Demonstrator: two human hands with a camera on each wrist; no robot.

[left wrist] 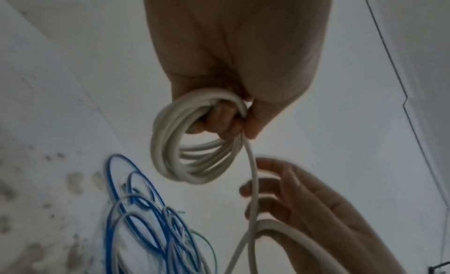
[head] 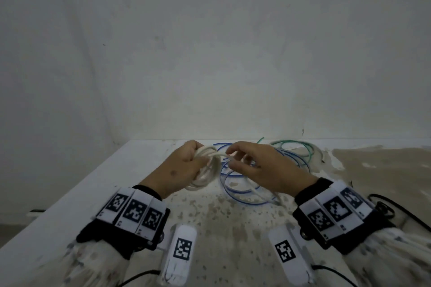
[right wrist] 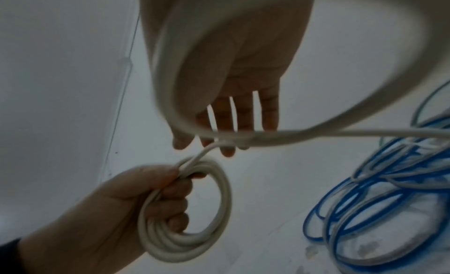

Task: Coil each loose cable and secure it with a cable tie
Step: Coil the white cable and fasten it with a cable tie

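My left hand [head: 186, 163] grips a small coil of white cable [head: 206, 176] above the table; in the left wrist view its fingers [left wrist: 219, 122] curl through the coil [left wrist: 170, 155]. From the coil the free run of white cable [right wrist: 316, 133] leads to my right hand [head: 235, 158] and lies across its nearly straight fingers [right wrist: 243, 114]. A big blurred loop passes close to the right wrist camera. A loose blue cable [head: 243, 202] sprawls on the table under the right hand. No cable tie shows in any view.
A green cable [head: 299, 144] lies at the table's far edge near the wall. The stained white table [head: 221, 228] ends at a left edge [head: 70, 193]. Black leads [head: 408, 214] run at the right.
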